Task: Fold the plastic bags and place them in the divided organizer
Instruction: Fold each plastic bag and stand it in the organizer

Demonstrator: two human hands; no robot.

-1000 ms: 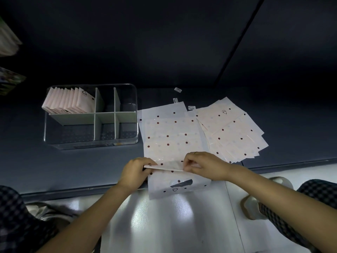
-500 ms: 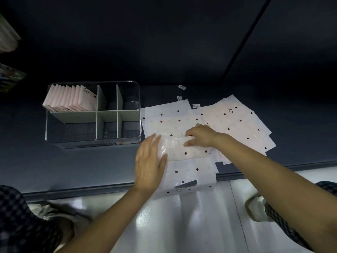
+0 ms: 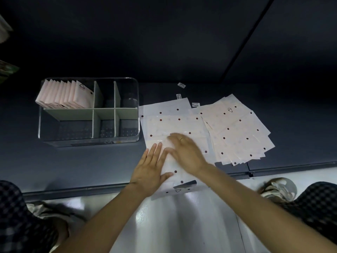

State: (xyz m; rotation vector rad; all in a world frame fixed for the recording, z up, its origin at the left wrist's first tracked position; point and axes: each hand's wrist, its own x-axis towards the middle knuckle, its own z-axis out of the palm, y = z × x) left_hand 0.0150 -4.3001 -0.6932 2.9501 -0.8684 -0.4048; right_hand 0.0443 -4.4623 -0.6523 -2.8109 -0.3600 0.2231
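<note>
A white plastic bag with dark dots [image 3: 175, 123] lies flat on the dark surface, its near part folded over. My left hand [image 3: 151, 168] lies flat on the fold's left side, fingers straight. My right hand [image 3: 186, 152] presses flat on the fold beside it, blurred with motion. A fanned pile of several more dotted bags [image 3: 237, 132] lies to the right. The clear divided organizer [image 3: 135, 99] stands at the left, with a row of several folded bags [image 3: 63, 95] in its back left compartment.
Small barcode stickers [image 3: 181, 85] lie behind the bags. The dark surface's front edge [image 3: 73, 190] runs below my hands, with a pale floor beneath. Checked trouser knees [image 3: 317, 203] and slippers show at both lower corners.
The near edge of the bag was lifted and folded away from me. Both hands let go of it and now press flat on the fold; the right hand has slid back toward me.
</note>
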